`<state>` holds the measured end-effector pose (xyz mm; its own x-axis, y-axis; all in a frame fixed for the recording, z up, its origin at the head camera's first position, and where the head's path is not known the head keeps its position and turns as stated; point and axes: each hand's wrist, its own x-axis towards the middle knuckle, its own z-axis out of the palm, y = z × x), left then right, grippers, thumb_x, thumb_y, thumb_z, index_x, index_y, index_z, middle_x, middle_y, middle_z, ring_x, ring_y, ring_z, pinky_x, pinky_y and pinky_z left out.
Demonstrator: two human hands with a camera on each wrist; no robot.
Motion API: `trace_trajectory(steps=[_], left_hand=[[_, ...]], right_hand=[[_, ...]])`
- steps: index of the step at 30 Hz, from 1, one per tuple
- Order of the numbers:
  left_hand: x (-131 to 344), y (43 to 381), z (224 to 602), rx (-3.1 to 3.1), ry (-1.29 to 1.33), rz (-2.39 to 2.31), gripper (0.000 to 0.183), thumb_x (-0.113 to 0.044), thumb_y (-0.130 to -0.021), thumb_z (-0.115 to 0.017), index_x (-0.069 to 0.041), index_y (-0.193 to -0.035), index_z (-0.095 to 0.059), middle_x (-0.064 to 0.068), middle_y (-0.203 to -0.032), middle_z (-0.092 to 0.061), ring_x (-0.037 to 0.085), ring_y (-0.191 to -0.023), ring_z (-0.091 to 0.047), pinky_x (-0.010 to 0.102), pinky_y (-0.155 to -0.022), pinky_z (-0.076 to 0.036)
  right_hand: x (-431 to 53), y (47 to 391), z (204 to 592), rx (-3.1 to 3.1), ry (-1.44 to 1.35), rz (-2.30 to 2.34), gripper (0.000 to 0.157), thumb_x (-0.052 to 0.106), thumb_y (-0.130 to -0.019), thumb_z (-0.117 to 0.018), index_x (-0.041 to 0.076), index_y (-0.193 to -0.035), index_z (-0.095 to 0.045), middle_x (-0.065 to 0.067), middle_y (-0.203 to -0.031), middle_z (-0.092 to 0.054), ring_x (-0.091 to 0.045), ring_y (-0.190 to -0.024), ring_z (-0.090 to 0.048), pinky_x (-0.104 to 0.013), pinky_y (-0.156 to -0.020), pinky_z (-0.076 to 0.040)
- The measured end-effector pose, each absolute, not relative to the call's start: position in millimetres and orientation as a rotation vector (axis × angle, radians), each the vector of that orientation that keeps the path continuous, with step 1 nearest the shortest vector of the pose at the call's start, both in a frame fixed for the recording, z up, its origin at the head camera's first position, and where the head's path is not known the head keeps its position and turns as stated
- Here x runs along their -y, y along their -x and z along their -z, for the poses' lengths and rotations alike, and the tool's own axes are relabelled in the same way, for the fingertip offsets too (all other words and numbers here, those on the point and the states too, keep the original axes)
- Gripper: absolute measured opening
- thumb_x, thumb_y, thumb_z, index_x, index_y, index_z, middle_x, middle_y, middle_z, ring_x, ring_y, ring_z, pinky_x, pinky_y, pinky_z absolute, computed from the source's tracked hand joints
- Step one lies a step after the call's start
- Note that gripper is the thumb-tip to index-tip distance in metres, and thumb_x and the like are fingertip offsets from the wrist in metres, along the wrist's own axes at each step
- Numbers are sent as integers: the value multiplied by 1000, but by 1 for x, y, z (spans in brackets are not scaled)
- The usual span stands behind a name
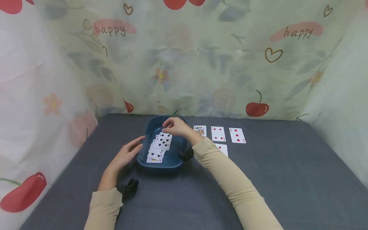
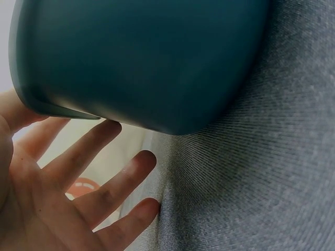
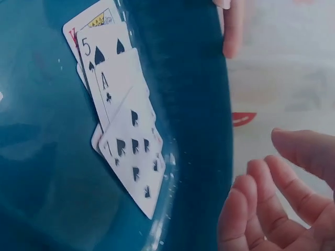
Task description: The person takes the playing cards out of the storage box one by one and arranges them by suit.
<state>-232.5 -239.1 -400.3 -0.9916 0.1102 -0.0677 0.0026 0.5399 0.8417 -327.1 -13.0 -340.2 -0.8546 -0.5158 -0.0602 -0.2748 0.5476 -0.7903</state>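
Note:
A blue plastic basin (image 1: 184, 156) stands on the dark cloth with a loose stack of playing cards (image 1: 159, 147) inside. In the right wrist view a spade card (image 3: 136, 166) lies uppermost, overlapping an ace of clubs (image 3: 111, 78), a five of spades (image 3: 104, 39) and a king (image 3: 99, 15). My left hand (image 1: 127, 154) is at the basin's left side, fingers spread and fingertips right at its outer wall and rim. Over the far part of the basin hovers my right hand (image 1: 176, 126), thumb and fingers apart and loosely bent, holding nothing.
Right of the basin lie a face card (image 1: 199, 130), a diamond card (image 1: 218, 134) and a three of hearts (image 1: 237, 135). Nearer, another diamond card (image 1: 222, 149) is partly covered by the right sleeve (image 1: 218, 163). A printed curtain (image 1: 198, 70) hangs behind the table.

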Motion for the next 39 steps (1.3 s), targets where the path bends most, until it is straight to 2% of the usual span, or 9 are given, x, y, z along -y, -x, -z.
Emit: trace_trajectory(steps=[6, 9, 11, 15, 18, 22, 25, 29, 39], left_hand=[[239, 232, 401, -2638, -80, -1464, 50, -34, -99, -42, -21, -146, -31, 15, -153, -28, 37, -138, -31, 58, -110, -26], [239, 233, 401, -2632, -86, -1476, 50, -34, -99, -42, -21, -146, -31, 15, -153, -28, 37, -139, -31, 58, -110, -26], [239, 233, 402, -2634, -96, -1473, 50, -34, -99, -42, -21, -146, -31, 15, -153, -28, 37, -139, -30, 58, -110, -26], [240, 233, 402, -2641, -111, -1471, 51, -35, -99, -42, -20, -146, -31, 16, -153, -28, 38, -139, -30, 58, -110, -27], [240, 232, 401, -2648, -117, -1469, 51, -36, -99, -42, -20, -146, -31, 16, -153, -28, 38, -139, -30, 58, -110, -27], [240, 230, 398, -2656, -132, -1470, 52, -36, -99, -42, -19, -147, -31, 17, -153, -27, 38, -138, -30, 57, -110, -28], [240, 229, 397, -2658, -140, -1476, 52, -35, -99, -43, -18, -147, -30, 17, -153, -27, 38, -139, -30, 57, -110, -28], [241, 229, 397, -2659, -146, -1472, 52, -36, -99, -42, -19, -147, -30, 16, -153, -27, 38, -139, -30, 57, -110, -28], [240, 229, 397, -2648, -158, -1491, 51, -34, -99, -43, -18, -146, -31, 16, -153, -28, 37, -138, -31, 56, -110, -29]], right_hand=[[23, 330, 347, -2520, 601, 1200, 30, 15, -87, -64, 1, -113, -62, -8, -87, -63, -27, -81, -63, -17, -59, -47], [27, 334, 350, -2535, 567, 1180, 28, 15, -86, -65, 2, -110, -63, -10, -89, -65, -22, -77, -62, -19, -62, -49], [30, 339, 356, -2564, 544, 1145, 29, 18, -85, -67, 4, -110, -63, -11, -94, -66, -21, -81, -63, -24, -68, -51], [38, 383, 402, -2596, 532, 1105, 33, 30, -76, -76, 15, -103, -66, -3, -94, -66, -16, -83, -61, -28, -74, -51], [45, 415, 439, -2644, 544, 1092, 34, 32, -70, -80, 18, -98, -66, -1, -89, -64, -14, -79, -59, -28, -69, -49], [48, 400, 423, -2675, 438, 1024, 38, 22, -71, -79, 11, -104, -64, -7, -97, -64, -19, -88, -60, -31, -77, -50], [46, 368, 393, -2678, 386, 1000, 41, 15, -76, -73, 6, -113, -59, -12, -109, -63, -23, -100, -59, -31, -87, -49], [45, 347, 380, -2696, 407, 995, 47, 13, -77, -71, 4, -121, -55, -14, -120, -60, -26, -108, -56, -32, -93, -46], [48, 344, 384, -2702, 421, 822, 70, 13, -70, -80, 10, -132, -46, -14, -137, -50, -30, -129, -44, -39, -110, -32]])
